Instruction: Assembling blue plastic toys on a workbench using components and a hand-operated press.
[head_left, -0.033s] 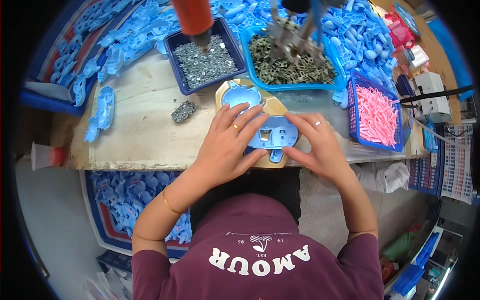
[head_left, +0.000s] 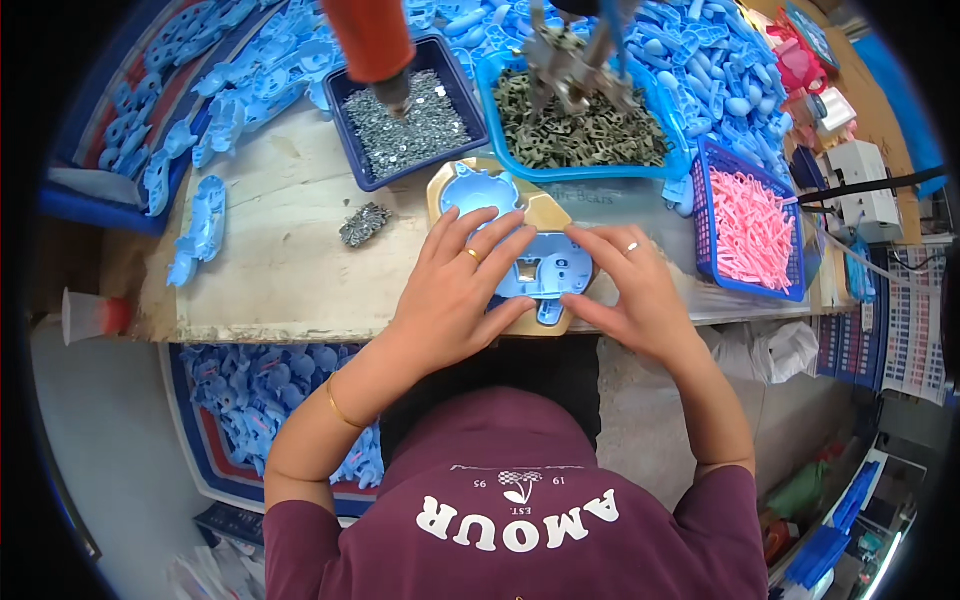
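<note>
A light-blue molded plastic part (head_left: 560, 262) lies in a gold-coloured fixture (head_left: 548, 212) at the table's near edge. My left hand (head_left: 462, 275) covers the part's left side, fingers bent over it and thumb along its lower edge. On the opposite side my right hand (head_left: 640, 288) grips the part between the fingers at its upper edge and the thumb at its lower right. A rounded light-blue shell (head_left: 478, 193) sits in the fixture just beyond my left fingers. What lies under my left palm is hidden.
Beyond the fixture stand a dark-blue tray (head_left: 372, 178) of small silvery pieces and a light-blue basin (head_left: 600, 172) of dark metal pieces. A red-orange tool (head_left: 368, 40) and metal machine parts hang above them. Right is a basket (head_left: 706, 245) of pink strips; blue parts (head_left: 235, 130) pile around.
The view has shifted slightly, so the hanging red-orange tool appears a little further left. Both hands keep the same hold on the blue plastic part.
</note>
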